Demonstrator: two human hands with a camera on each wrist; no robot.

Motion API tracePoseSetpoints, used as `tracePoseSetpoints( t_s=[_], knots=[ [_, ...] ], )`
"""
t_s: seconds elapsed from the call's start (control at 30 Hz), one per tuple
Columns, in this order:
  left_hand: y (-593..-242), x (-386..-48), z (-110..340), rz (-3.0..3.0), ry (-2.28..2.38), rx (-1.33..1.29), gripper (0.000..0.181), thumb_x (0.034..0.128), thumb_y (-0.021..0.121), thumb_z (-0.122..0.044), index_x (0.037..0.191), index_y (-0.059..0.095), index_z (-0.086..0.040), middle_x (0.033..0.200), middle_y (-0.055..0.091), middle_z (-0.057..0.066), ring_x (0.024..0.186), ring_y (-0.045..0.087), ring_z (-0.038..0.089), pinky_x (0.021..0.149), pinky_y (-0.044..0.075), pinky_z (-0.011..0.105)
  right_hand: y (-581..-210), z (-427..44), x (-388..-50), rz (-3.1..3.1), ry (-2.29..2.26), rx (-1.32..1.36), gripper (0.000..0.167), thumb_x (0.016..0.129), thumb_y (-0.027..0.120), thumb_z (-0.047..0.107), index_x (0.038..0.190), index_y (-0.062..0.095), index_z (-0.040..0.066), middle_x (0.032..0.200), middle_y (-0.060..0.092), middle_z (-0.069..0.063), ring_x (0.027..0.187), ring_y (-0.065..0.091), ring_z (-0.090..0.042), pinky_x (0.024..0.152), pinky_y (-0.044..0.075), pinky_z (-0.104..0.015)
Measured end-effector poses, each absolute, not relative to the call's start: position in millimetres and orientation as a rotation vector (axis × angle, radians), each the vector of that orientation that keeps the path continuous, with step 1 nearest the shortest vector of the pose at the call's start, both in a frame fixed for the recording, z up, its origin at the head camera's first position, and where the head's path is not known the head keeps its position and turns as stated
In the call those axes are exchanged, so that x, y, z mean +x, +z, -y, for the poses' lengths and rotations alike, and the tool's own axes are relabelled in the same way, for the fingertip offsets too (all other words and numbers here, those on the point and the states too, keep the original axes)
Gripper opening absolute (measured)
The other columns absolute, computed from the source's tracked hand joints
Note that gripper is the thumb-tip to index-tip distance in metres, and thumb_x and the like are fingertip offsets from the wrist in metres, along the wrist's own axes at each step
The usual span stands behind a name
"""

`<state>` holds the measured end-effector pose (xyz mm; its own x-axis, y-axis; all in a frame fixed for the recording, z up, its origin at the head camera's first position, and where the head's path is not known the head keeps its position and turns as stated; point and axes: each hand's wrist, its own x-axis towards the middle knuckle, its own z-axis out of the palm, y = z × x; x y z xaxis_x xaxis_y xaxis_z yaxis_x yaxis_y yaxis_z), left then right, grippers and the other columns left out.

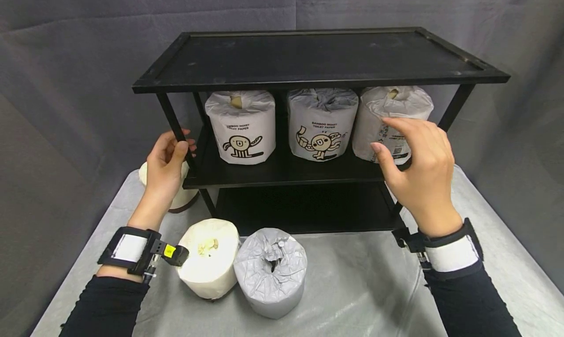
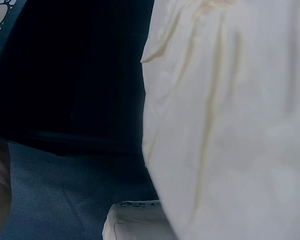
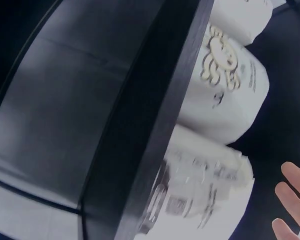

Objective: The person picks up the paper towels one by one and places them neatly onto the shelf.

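Note:
My left hand [image 1: 165,165] grips the front left post [image 1: 169,112] of a black shelf rack [image 1: 282,182], thumb in front and fingertips past it. My right hand [image 1: 423,165] hovers in front of the right toilet roll [image 1: 392,111], thumb and fingers spread apart and nothing held. In the right wrist view its fingers [image 3: 295,195] show beside that roll. On the middle shelf also stand a left roll [image 1: 240,131] and a middle roll [image 1: 323,126], both in white printed wrappers with their cartoon figures facing forward. All three are upright.
On the grey-covered table [image 1: 352,288] before the rack stand a cream roll [image 1: 209,258] and a grey-white wrapped roll [image 1: 270,273], side by side. Another cream roll [image 1: 179,195] stands behind my left hand. The rack's top panel [image 1: 317,58] overhangs the rolls.

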<state>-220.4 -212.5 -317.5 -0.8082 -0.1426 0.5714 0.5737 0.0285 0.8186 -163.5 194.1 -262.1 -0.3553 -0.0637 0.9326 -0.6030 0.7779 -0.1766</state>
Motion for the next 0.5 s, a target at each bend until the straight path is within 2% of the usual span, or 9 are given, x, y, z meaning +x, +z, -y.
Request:
tracePoseSetpoints(
  t_s=[0.13,0.3,0.43,0.5],
  knots=[
    [-318,-221,213,1.802,-1.831,-0.437,0.019,0.1002,0.054,-0.007,0.116,0.063,-0.001,0.097,0.066,0.008,0.089,0.062,0.014,0.082,0.051,0.023,-264,-207,-163,1.873,0.620,0.457,0.050,0.093,0.060,0.045,0.114,0.071,0.002,0.106,0.071,-0.016,0.100,0.061,-0.037,0.090,0.042,-0.050],
    [-317,-220,212,1.813,-1.828,-0.432,0.026,0.1009,0.052,-0.004,0.120,0.055,0.013,0.095,0.066,0.003,0.089,0.062,0.013,0.082,0.050,0.023,-267,-222,-162,1.900,0.594,0.409,0.055,0.093,0.058,0.050,0.115,0.071,0.001,0.107,0.070,-0.016,0.101,0.061,-0.038,0.087,0.043,-0.051],
    [-317,-219,212,1.807,-1.831,-0.435,0.021,0.1007,0.052,-0.004,0.117,0.061,0.005,0.095,0.066,0.000,0.089,0.062,0.013,0.083,0.050,0.023,-270,-234,-160,1.920,0.578,0.379,0.056,0.094,0.058,0.050,0.115,0.070,0.000,0.109,0.070,-0.017,0.102,0.061,-0.039,0.088,0.044,-0.051],
    [-317,-219,212,1.801,-1.838,-0.438,0.018,0.1004,0.053,-0.006,0.114,0.064,-0.004,0.095,0.066,0.000,0.089,0.063,0.013,0.083,0.050,0.022,-272,-240,-159,1.927,0.573,0.364,0.056,0.094,0.058,0.050,0.115,0.070,-0.001,0.109,0.070,-0.018,0.102,0.061,-0.040,0.089,0.045,-0.050]
  ],
)
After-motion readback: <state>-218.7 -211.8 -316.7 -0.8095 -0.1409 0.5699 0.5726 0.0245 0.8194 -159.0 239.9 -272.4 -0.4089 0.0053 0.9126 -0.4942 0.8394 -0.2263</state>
